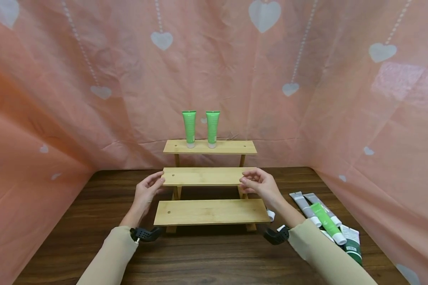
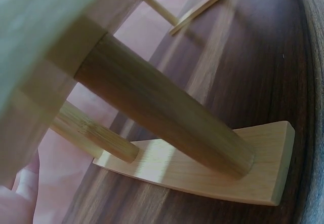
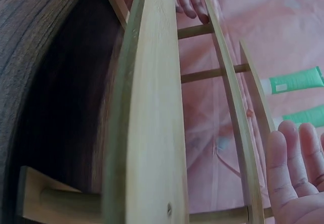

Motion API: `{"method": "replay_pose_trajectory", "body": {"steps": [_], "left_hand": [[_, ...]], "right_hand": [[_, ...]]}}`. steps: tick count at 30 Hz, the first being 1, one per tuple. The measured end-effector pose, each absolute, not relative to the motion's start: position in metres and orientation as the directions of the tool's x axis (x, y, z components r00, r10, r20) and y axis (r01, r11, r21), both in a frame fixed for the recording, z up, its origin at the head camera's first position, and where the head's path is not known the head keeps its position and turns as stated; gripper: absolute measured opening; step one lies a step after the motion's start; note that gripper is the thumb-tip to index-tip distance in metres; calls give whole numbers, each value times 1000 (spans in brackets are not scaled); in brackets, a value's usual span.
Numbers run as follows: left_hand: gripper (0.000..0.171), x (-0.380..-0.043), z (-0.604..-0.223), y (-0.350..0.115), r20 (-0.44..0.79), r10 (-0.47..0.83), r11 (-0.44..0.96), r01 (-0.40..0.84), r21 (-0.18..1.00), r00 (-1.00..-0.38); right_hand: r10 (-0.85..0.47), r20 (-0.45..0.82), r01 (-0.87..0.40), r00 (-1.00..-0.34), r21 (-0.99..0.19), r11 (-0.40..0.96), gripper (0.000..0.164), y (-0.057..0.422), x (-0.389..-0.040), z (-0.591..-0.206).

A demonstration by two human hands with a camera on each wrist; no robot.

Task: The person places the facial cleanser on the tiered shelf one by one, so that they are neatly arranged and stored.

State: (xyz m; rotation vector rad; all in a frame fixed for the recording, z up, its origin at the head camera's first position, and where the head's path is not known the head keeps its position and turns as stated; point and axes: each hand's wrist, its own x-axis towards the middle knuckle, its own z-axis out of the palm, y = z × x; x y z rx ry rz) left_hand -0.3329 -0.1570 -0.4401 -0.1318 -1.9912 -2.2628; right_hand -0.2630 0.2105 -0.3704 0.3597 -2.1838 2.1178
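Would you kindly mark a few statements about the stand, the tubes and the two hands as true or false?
1. The left hand and the right hand are at opposite ends of the middle shelf. True.
2. Three tubes stand on the top shelf. False: only two upright green tubes stand there.
3. The upright green tubes have their caps pointing down. True.
4. The right hand holds a grey tube. False: it holds no tube; the grey tubes lie on the table.
5. A third green tube lies among the loose tubes at the right. True.
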Motion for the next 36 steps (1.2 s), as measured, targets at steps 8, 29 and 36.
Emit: {"method": "replay_pose_trajectory", "body": {"steps": [8,29,36], "left_hand": [[46,-334,-440,-157,152,-49,-124,157,980,-987],[47,-326,-433,-163,134,-37,-131,137,982,-990],[46,-332,-437,-163,151,-30,-112,153,982,-988]], "right_hand": [[-111,198,-201,-974,-979,19,36,224,-249,-378],[-82,192,-199,-978,-975,94,31,272,-222,-396],[-41,158,-161,-987,-980,113,26,288,-212,-392]]}}
